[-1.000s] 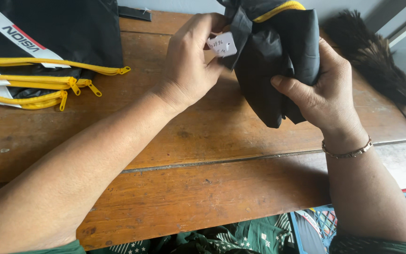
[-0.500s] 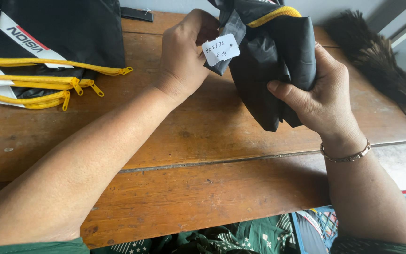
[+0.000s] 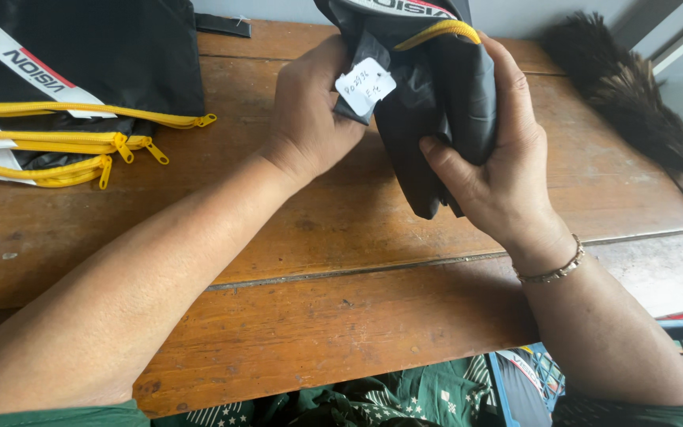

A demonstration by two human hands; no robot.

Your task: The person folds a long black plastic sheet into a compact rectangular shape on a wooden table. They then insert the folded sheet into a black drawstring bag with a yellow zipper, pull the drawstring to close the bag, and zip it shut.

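Both hands up over the table, gripping one folded black garment.

I see the left hand [image 3: 310, 119] closed on the left edge of the black garment [image 3: 436, 103], fingers curled behind the fabric just beside a small white paper tag [image 3: 365, 85] with handwriting on it. The right hand [image 3: 499, 166] is wrapped round the garment's right side, thumb pressed across the front, fingers behind; a thin chain bracelet [image 3: 551, 270] sits on that wrist. The garment is bunched, held clear above the wooden table [image 3: 341, 300], with a yellow zip line [image 3: 436, 32] curving across its top. On the table at far left lies a stack of similar black garments with yellow zips [image 3: 65, 119], well apart from the hands. A dark feather duster [image 3: 626, 95] lies at far right.
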